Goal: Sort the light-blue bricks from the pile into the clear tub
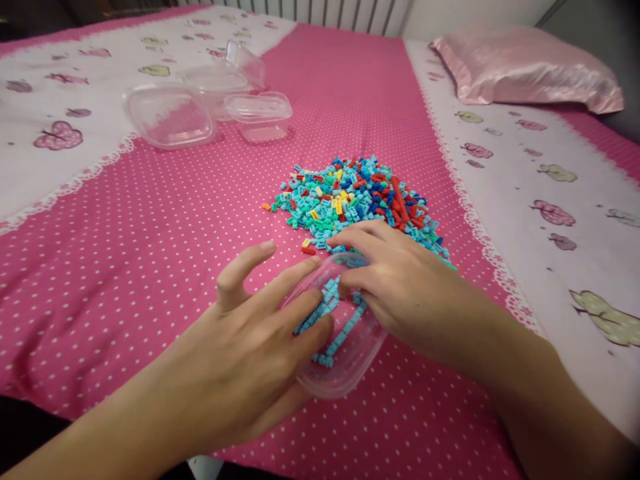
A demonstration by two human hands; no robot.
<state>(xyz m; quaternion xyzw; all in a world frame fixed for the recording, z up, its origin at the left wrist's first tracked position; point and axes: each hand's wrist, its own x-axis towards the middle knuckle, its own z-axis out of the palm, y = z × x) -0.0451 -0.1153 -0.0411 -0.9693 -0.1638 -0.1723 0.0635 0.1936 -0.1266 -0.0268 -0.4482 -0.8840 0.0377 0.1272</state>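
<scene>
Two hands [265, 333] at one tub [353, 370].

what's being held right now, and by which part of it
The left hand holds the clear container by its left side wall. The right hand dips into it; whether that hand holds anything cannot be told.
</scene>
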